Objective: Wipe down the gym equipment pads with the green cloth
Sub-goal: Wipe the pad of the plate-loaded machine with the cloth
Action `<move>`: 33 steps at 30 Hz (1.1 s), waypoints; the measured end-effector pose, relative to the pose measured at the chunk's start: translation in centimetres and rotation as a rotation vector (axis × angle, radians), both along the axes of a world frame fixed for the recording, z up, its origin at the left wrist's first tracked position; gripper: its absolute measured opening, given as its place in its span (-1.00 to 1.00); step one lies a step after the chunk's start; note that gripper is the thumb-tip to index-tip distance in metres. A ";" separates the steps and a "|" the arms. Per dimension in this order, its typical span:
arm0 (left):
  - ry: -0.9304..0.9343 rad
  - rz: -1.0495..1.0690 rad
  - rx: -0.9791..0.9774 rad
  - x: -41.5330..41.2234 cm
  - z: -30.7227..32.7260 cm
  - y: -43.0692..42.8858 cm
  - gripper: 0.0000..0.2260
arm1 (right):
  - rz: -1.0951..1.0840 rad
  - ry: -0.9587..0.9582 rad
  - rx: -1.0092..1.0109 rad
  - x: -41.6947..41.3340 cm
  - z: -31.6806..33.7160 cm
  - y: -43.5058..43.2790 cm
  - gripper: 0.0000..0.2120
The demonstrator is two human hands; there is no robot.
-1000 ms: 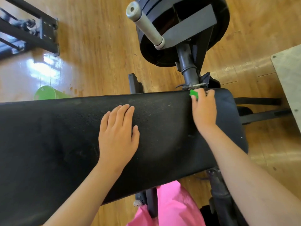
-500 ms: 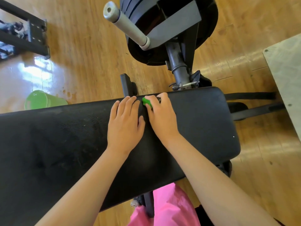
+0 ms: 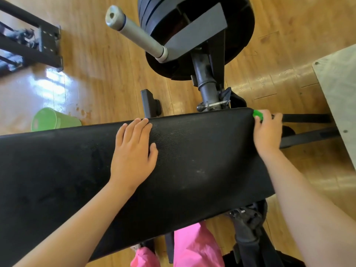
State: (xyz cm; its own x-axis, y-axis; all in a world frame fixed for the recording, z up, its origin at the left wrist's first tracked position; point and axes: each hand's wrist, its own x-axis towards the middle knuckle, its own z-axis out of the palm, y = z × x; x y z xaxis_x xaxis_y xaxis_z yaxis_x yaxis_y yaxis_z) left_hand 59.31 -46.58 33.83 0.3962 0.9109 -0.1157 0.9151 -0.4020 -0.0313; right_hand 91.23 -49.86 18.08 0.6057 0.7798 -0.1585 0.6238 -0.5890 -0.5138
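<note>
We are closing our right hand [image 3: 266,132] around the green cloth [image 3: 257,114], bunched so small that only a bright tip is peeking out past the index finger; the rest is hidden under the fingers. This grip is pressing on the far right corner of the black pad [image 3: 192,160], with the fingertips hanging over the pad's right end. Our left hand [image 3: 133,151] is lying flat and spread on the pad, holding nothing, its fingertips reaching the far edge near the middle. The two hands are sitting well apart.

Half a second ago the right hand and cloth were lying just beside the left hand, close to the middle of the far edge; now they are sitting at the right corner, much as they did a second ago. The left hand is staying where it was.

Beyond the pad's far edge, the machine's post [image 3: 207,81] with its weight plates [image 3: 240,35] and grey bar [image 3: 138,35] is standing on the wooden floor [image 3: 107,74]. A green bucket [image 3: 52,120] is lying tipped on the floor at the left, just behind the pad. Pink clothing [image 3: 192,247] is showing below the near edge.
</note>
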 end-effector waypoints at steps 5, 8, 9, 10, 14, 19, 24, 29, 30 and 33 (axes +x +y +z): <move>-0.010 0.003 -0.010 0.1 0.0 0.0 -0.55 | -0.094 0.063 0.016 -1.4 0.5 -1.9 -0.79; -0.003 0.001 -0.012 0.1 -0.1 0.0 -0.55 | 0.029 0.075 0.122 -7.5 3.5 -1.7 -0.77; -0.003 0.001 -0.014 0.1 -0.1 0.0 -0.55 | 0.073 0.089 0.142 -9.9 4.8 -1.7 -0.78; -0.004 0.001 -0.015 0.1 -0.1 0.0 -0.55 | 0.117 0.111 0.167 -12.4 6.1 -1.7 -0.79; 0.001 0.004 -0.014 0.2 0.0 -0.1 -0.59 | 0.317 0.161 0.272 -19.2 9.6 -2.3 -0.77; -0.003 0.002 -0.018 0.2 0.1 -0.1 -0.56 | 0.311 0.169 0.234 -15.2 7.6 -2.4 -0.76; -0.012 -0.003 -0.020 0.2 0.0 0.0 -0.56 | 0.050 0.046 0.064 -5.3 2.4 -4.1 -0.76; -0.019 -0.007 -0.012 0.1 0.0 -0.1 -0.56 | -0.098 0.044 -0.022 -2.1 0.2 -7.1 -0.78; -0.022 -0.007 -0.012 0.1 0.1 -0.1 -0.57 | -0.134 0.060 -0.019 -2.1 0.2 -7.5 -0.78; -0.032 -0.007 -0.012 0.2 0.1 0.0 -0.60 | -0.277 0.088 -0.064 -2.2 0.1 -8.7 -0.77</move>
State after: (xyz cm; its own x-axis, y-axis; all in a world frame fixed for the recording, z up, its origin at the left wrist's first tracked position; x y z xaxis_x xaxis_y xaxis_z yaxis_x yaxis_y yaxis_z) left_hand 59.49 -46.62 33.97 0.4066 0.9064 -0.1142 0.9125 -0.4090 0.0026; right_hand 89.05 -58.56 18.21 0.7761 0.5730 -0.2634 0.3892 -0.7638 -0.5149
